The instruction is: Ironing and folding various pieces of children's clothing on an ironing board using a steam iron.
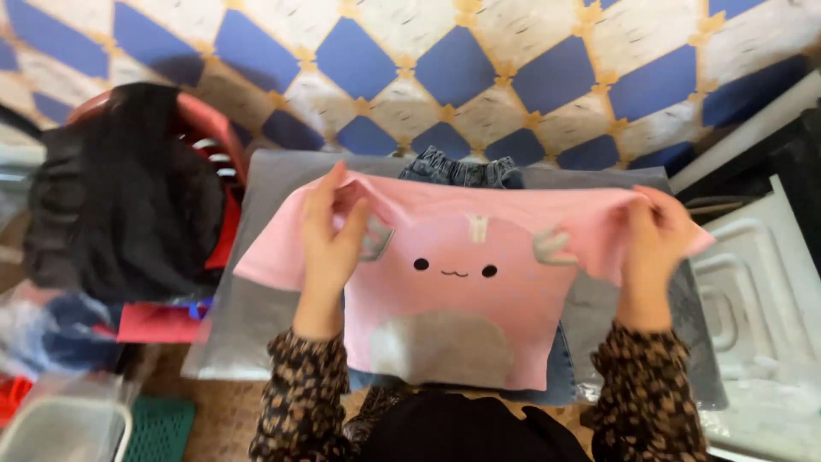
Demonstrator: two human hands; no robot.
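Observation:
A small pink shirt [479, 291] with a cartoon animal face and a grey belly patch is spread over a grey padded board [248, 316]. My left hand [329, 227] grips the shirt at its left shoulder, fingers curled into the fabric. At the right shoulder my right hand [654, 235] pinches the cloth and lifts it a little. Blue denim jeans [462, 169] lie under the shirt, showing above its collar and below its hem. Both of my sleeves are dark with a speckled floral print.
A red basket [214, 128] heaped with dark clothes [120, 188] stands at the left, red cloth [158, 323] below it. A clear plastic tub [60, 423] and green mat [158, 428] sit at bottom left. A white ribbed panel [753, 299] lies at the right. The floor has blue and white diamond tiles [453, 68].

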